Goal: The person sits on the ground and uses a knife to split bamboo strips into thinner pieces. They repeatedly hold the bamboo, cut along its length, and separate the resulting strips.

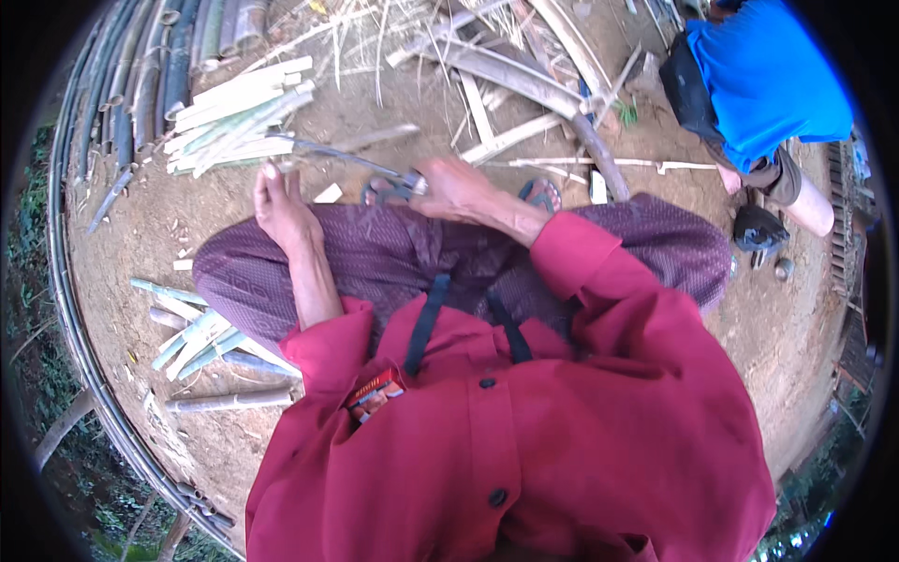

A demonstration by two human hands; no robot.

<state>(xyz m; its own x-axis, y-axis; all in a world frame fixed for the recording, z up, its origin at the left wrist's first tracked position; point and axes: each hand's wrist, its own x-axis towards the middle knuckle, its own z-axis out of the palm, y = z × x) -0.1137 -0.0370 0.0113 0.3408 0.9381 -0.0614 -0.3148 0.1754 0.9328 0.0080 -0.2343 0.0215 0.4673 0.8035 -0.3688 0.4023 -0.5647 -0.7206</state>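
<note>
My right hand (pixel 459 190) is closed round the handle of a long knife (pixel 348 157) above my lap. Its thin dark blade points left, with the tip near a pile of split bamboo strips (pixel 239 122). My left hand (pixel 284 211) is raised over my left knee, just below the blade's tip and beside that pile. Its fingers are drawn together; whatever they may hold is too small or hidden to make out. Under my hands lies the purple patterned cloth (pixel 375 244) over my crossed legs.
Another person in a blue shirt (pixel 773 80) is at the far right, near a black bag (pixel 758 228). Split bamboo (pixel 510 80) and shavings litter the ground ahead. Whole bamboo poles (pixel 178 56) lie at the far left. More cut pieces (pixel 211 337) lie beside my left knee.
</note>
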